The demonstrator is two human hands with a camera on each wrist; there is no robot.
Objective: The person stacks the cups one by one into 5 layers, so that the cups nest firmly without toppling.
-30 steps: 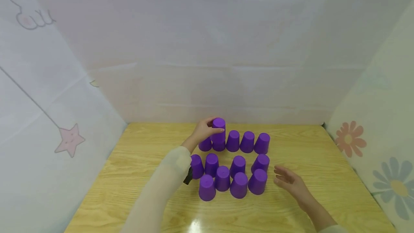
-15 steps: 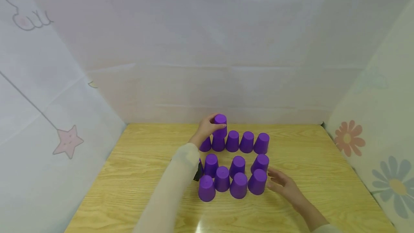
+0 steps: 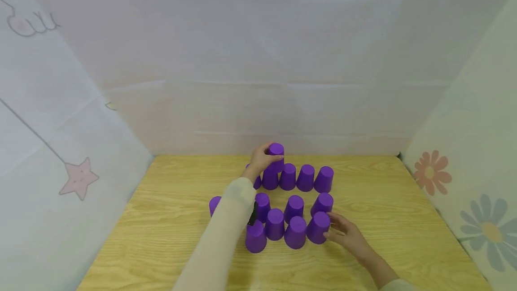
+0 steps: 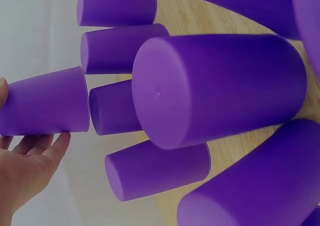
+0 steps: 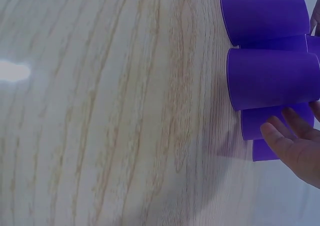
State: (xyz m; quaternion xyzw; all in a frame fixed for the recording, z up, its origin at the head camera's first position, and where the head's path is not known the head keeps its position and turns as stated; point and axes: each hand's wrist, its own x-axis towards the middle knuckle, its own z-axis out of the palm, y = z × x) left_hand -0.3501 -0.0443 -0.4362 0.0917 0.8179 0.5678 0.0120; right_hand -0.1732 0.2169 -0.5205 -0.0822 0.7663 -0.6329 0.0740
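Observation:
My left hand (image 3: pixel 260 160) grips an upside-down purple cup (image 3: pixel 276 150) over the back row. In the left wrist view the held cup (image 4: pixel 45 103) has its rim right by the upturned base of a back-row cup (image 4: pixel 115 108). Over at the front right, my right hand (image 3: pixel 350 239) has its thumb and fingers spread at the side of a front cup (image 3: pixel 319 228). Seen from the right wrist, the fingers (image 5: pixel 300 123) are extended beside this cup (image 5: pixel 275 78), thumb near its wall.
Several more upside-down purple cups stand in rows, such as a back-row cup (image 3: pixel 305 178) and a front cup (image 3: pixel 295 232). My left sleeve (image 3: pixel 222 232) hides part of the left side. A wooden table (image 3: pixel 161 219) meets a pale cloth wall (image 3: pixel 226 80) behind.
My left hand has raised its cup slightly and shifted it right, above the cup below. My right hand has moved left up to the front right cup.

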